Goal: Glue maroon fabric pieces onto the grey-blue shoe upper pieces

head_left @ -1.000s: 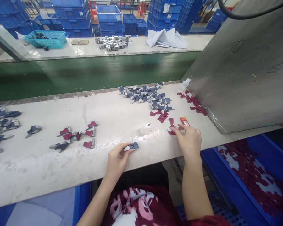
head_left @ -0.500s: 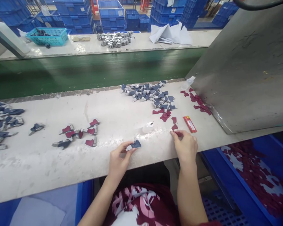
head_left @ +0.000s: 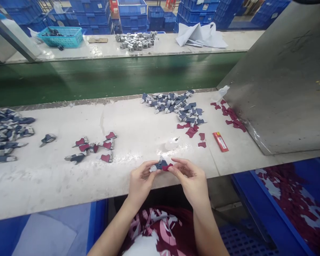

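My left hand (head_left: 140, 179) pinches a small navy and grey piece (head_left: 158, 165) just above the near edge of the white bench (head_left: 42, 177). My right hand (head_left: 190, 176) pinches a small dark red piece (head_left: 167, 166) and presses it against the navy one. Both hands meet at the middle front. A small clear bottle (head_left: 171, 143) lies just beyond them. Loose red pieces (head_left: 192, 132) and a red lighter (head_left: 220, 141) lie to the right. A heap of navy and grey pieces (head_left: 176, 105) sits further back.
Joined red and navy pieces (head_left: 94, 147) lie at the left, with a navy pile (head_left: 5, 131) at the far left. A green conveyor belt (head_left: 96, 78) runs behind the bench. A slanted metal chute (head_left: 282, 81) stands at the right. Blue bins (head_left: 290, 202) with red scraps sit below.
My right hand picked a red piece off the bench and came left to meet my left hand. The left hand lifted its navy piece slightly.
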